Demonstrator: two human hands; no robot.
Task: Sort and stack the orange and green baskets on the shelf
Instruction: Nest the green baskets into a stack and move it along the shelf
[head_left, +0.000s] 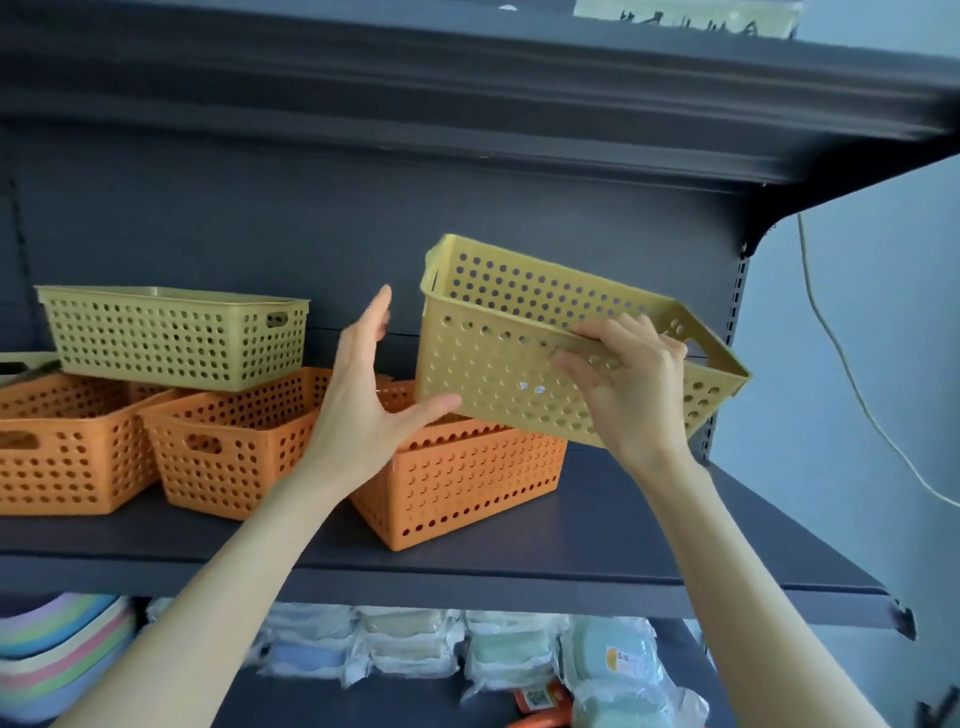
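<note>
Right hand (631, 384) grips near rim of tilted yellow-green perforated plastic basket (493, 364), above rightmost orange perforated plastic basket (467, 488). Left hand (363, 400) holds nothing: fingers straight, thumb touching its lower-left corner.

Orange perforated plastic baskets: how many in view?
3 on the dark shelf: far-left basket, middle basket under the green perforated plastic basket, right basket behind the left hand; nested ones may be hidden.

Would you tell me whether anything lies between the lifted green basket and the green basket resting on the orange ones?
Only the person's open left hand, in the gap between the lifted green perforated plastic basket and the resting green basket.
</note>
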